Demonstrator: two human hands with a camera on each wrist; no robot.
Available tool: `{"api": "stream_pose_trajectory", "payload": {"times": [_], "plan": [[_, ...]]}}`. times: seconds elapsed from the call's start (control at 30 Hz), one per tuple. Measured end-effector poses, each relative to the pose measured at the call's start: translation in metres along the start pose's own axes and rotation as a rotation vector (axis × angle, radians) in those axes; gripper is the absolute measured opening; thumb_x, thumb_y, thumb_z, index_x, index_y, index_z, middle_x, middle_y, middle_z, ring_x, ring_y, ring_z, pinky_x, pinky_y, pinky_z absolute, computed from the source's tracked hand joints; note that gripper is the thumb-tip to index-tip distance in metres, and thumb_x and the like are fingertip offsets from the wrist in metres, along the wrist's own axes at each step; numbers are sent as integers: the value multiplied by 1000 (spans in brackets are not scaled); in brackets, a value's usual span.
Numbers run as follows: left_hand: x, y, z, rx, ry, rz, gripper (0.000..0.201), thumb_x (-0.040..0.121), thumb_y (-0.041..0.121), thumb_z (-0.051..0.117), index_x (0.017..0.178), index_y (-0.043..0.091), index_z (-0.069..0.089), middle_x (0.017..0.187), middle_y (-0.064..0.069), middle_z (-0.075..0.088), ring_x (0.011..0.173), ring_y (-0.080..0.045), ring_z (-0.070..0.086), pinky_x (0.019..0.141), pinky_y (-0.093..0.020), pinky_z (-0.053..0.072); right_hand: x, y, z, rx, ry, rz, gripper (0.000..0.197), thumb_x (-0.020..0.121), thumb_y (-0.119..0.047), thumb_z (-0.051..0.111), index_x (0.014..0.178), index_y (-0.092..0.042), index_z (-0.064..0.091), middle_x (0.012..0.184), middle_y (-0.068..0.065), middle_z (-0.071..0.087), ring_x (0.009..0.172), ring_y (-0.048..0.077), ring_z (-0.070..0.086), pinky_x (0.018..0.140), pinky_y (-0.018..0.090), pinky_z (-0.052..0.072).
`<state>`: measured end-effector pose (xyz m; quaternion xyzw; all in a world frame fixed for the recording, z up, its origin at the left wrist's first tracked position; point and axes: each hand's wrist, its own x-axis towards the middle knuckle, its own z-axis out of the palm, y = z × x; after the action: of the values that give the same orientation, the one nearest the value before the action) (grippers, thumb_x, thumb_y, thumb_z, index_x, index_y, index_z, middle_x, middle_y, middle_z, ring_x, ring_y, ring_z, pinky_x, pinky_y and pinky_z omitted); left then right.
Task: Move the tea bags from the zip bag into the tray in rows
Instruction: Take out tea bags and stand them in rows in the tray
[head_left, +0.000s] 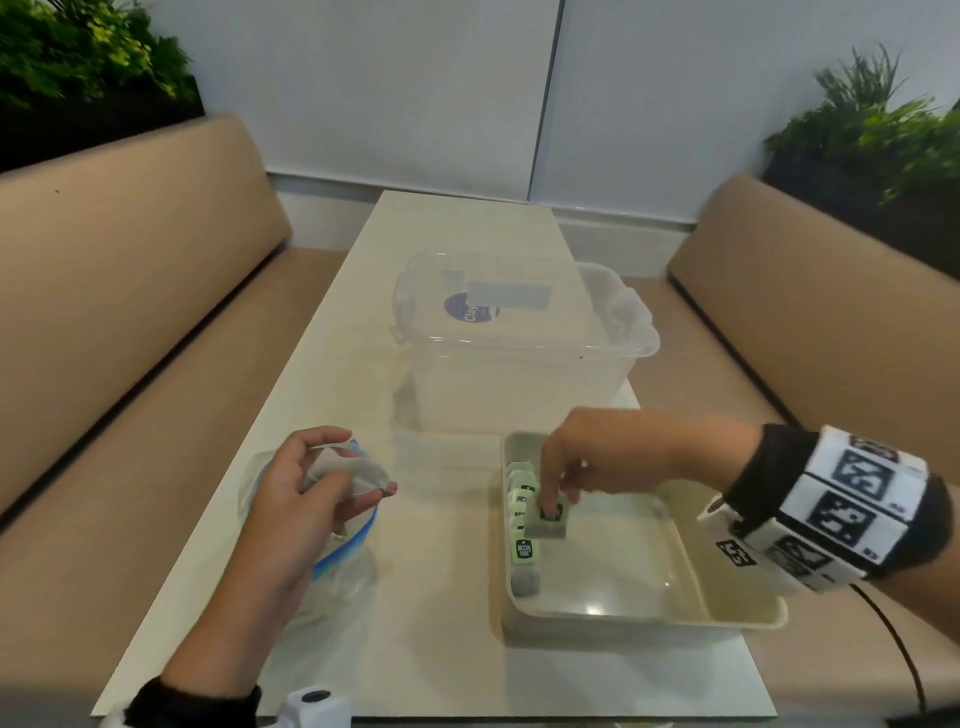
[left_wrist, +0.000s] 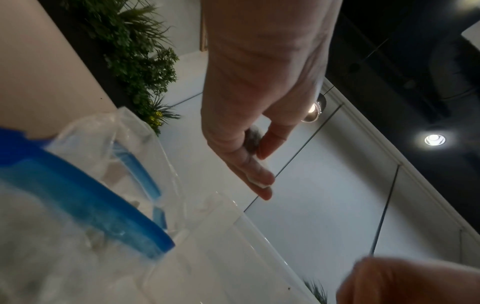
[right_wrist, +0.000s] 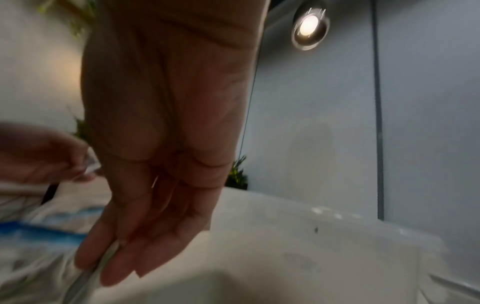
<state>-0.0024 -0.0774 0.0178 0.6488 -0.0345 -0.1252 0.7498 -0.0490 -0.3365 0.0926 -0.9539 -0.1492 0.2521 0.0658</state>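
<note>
Tea bag (head_left: 546, 521) under right hand (head_left: 587, 457) fingertips, apparently pinched.

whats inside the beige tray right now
Inside the shallow beige plastic tray, a row of green-tagged tea bags lines its left wall. The right hand lowers another grey tea bag, covering the row's far end.

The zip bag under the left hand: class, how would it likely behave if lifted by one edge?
The zip bag is thin clear film, already crumpled, so it would probably flop and sag. It looks nearly empty, so likely very light. The left hand pinches its rim, probably because the mouth would otherwise collapse.
</note>
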Motion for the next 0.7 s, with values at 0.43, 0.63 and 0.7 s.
{"api": "stream_pose_trajectory", "payload": {"times": [0.43,0.63,0.7], "plan": [[-1,-1,-3,-80,-48,-68,36,91,-13,31,100,11,55,119,-12,50,83,-31,73,76,-21,57,59,5,46,-132,-507,40,48,91,2,40,130,-20,57,131,6,56,118,22,52,98,29,38],[2,-3,4,-53,-16,-63,32,91,-12,36,104,9,55,124,-25,57,87,-29,72,98,-42,49,64,8,52,-163,-491,24,49,88,0,42,131,-20,56,128,8,58,116,26,53,102,36,41],[2,-3,8,-59,-13,-50,27,90,-12,41,105,7,55,114,-25,61,84,-30,67,86,-34,57,64,9,54,-149,-484,22,49,88,-2,43,132,-21,54,129,7,57,116,25,53,101,34,41]]}}
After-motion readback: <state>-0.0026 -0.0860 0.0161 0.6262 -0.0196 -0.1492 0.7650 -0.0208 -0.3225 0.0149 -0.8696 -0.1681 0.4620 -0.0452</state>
